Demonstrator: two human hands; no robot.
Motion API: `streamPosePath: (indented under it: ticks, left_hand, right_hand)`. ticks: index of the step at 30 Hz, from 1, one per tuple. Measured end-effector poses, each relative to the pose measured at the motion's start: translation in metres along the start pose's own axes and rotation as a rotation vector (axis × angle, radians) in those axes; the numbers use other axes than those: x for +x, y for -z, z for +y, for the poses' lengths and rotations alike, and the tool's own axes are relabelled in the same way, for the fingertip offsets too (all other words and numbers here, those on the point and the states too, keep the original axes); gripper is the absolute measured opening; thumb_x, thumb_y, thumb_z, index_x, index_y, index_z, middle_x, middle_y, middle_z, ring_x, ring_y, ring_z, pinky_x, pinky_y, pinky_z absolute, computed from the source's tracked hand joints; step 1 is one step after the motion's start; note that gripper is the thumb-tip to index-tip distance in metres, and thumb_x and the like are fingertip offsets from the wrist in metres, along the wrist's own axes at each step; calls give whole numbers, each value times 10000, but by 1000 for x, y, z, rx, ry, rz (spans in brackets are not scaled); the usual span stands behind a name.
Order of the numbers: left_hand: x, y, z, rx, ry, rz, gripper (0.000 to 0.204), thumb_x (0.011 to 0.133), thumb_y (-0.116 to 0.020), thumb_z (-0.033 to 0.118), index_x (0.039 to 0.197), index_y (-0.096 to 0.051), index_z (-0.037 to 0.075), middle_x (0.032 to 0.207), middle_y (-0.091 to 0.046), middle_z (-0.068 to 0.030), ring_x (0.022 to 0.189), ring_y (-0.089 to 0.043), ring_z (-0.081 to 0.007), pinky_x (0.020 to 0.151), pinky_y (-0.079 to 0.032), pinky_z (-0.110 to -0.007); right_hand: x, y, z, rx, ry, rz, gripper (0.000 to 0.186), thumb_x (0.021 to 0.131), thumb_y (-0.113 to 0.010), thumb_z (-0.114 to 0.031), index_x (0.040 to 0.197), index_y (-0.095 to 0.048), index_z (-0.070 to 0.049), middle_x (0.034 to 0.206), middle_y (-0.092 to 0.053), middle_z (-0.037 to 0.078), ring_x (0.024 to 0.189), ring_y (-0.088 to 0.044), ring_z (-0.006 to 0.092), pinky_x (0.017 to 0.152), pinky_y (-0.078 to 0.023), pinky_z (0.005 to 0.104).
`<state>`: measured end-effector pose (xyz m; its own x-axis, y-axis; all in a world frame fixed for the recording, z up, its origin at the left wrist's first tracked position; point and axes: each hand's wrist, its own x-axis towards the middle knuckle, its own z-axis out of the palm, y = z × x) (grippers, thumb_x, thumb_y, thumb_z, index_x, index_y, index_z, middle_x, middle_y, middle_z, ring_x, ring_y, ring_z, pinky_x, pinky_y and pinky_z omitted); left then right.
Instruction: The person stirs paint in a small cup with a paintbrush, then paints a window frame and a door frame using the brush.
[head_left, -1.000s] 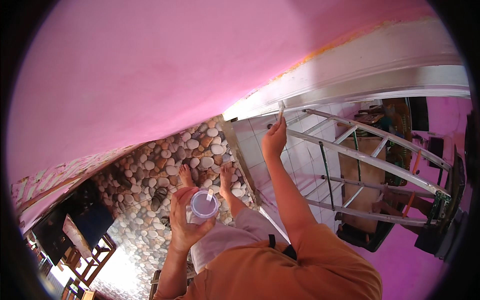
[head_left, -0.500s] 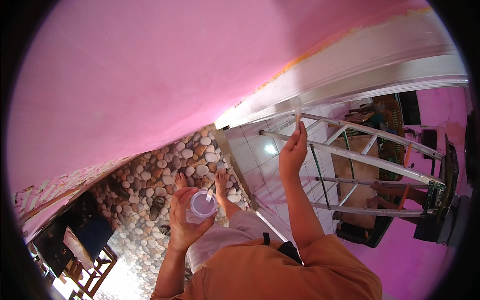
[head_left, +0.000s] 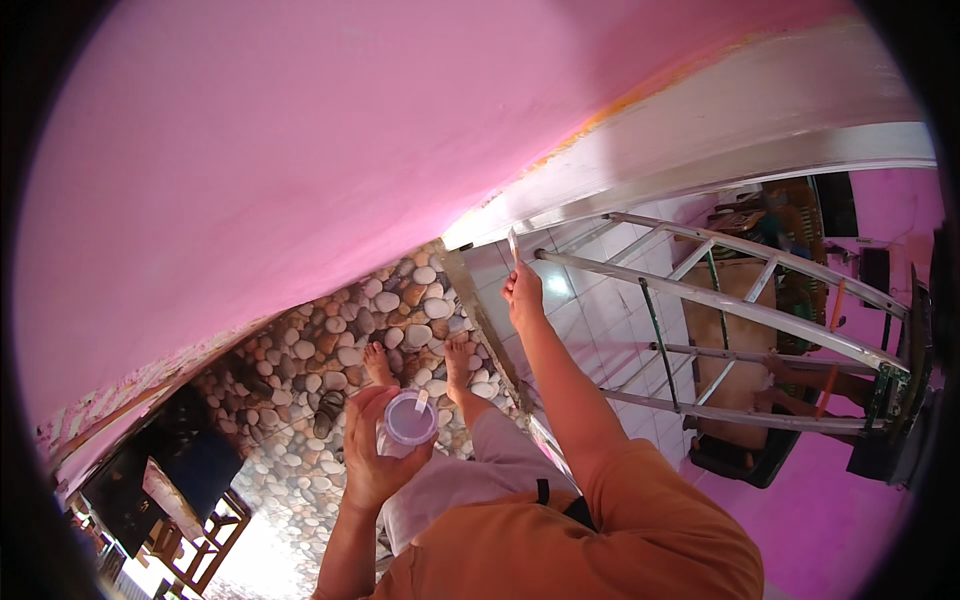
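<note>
My left hand (head_left: 372, 458) is wrapped round a clear plastic cup (head_left: 398, 438) at waist height, its round mouth turned up. Pale greyish stuff shows inside, and a short light strip (head_left: 421, 401) lies at the rim; I cannot tell what it is. With my right arm stretched forward, my right hand (head_left: 524, 294) grips a slim paintbrush (head_left: 515, 246). The brush's pale tip is up by the lower end of the white door frame (head_left: 600, 170), beside the pink wall (head_left: 300, 150). Whether the bristles touch the frame, I cannot tell.
An aluminium ladder (head_left: 720, 298) stands at the right over white floor tiles (head_left: 590, 310). Behind it are another person's limbs (head_left: 800, 385), partly hidden. Under my bare feet is pebble-patterned flooring (head_left: 330, 340). Dark furniture (head_left: 190, 470) stands at the lower left.
My right hand has moved left and a little lower with the paintbrush, along the white frame toward its end. My left hand still holds the cup. The whole view has shifted slightly.
</note>
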<state>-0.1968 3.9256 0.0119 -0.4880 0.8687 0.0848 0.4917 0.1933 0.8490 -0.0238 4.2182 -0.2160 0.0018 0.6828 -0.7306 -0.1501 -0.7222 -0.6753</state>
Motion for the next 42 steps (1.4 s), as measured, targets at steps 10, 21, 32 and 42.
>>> streamPosePath:
  ticks: [10, 21, 32, 42]
  left_hand:
    - [5, -8, -6, 9, 37, -29, 724, 637, -890, 63, 1295, -590, 32, 1222, -641, -172, 1135, -648, -374, 950, -544, -466]
    - [14, -26, -2, 5, -70, -38, 798, 646, -930, 80, 1353, -562, 23, 1239, -631, -179, 1122, -646, -367, 933, -558, -457]
    - [-21, -53, -41, 4, -13, -5, 761, 657, -922, 115, 1330, -577, 37, 1246, -623, -184, 1116, -645, -366, 944, -554, -462]
    - [-26, -136, -198, -52, -144, -49, 732, 645, -934, 111, 1294, -605, 35, 1234, -640, -167, 1121, -648, -365, 942, -555, -444]
  right_hand:
    - [-17, -15, 0, 129, 329, 149, 227, 1086, -483, -280, 1087, -594, -81, 770, -399, -21, 585, -375, 93, 545, -381, 296]
    - [48, 23, 48, -466, 225, 113, 237, 1099, -489, -231, 1168, -524, -7, 842, -651, 116, 597, -669, 163, 481, -521, 405]
    - [71, 18, 58, -992, 858, 226, 134, 1006, -625, -157, 1095, -614, -57, 945, -733, 199, 878, -715, 429, 763, -553, 524]
    - [92, 60, 70, -617, 1036, 153, 224, 978, -754, -159, 1156, -719, -30, 805, -696, 34, 668, -662, 106, 608, -561, 290]
